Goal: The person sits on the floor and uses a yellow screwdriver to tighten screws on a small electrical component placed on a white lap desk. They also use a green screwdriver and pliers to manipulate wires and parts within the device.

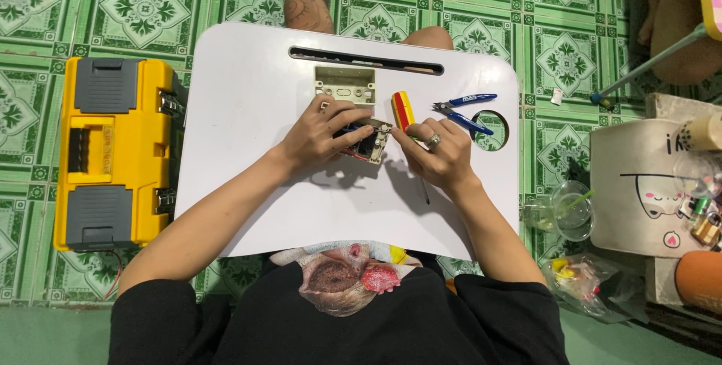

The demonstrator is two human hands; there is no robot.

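On the white lap table [248, 184], your left hand [320, 139] clamps the small electrical module [368, 143]; your right hand [436, 156], fingers curled around the red-and-yellow screwdriver [403, 109], could slip and gouge it.

1. A yellow toolbox [113, 153] with grey lids sits on the green patterned floor tiles [143, 4], just beside the lap desk's [248, 94] left edge.
2. Blue-handled pliers [465, 111] lie near the desk's right edge, beside its round hole.
3. An empty clear plastic cup [571, 211] lies on the floor, right of the desk.
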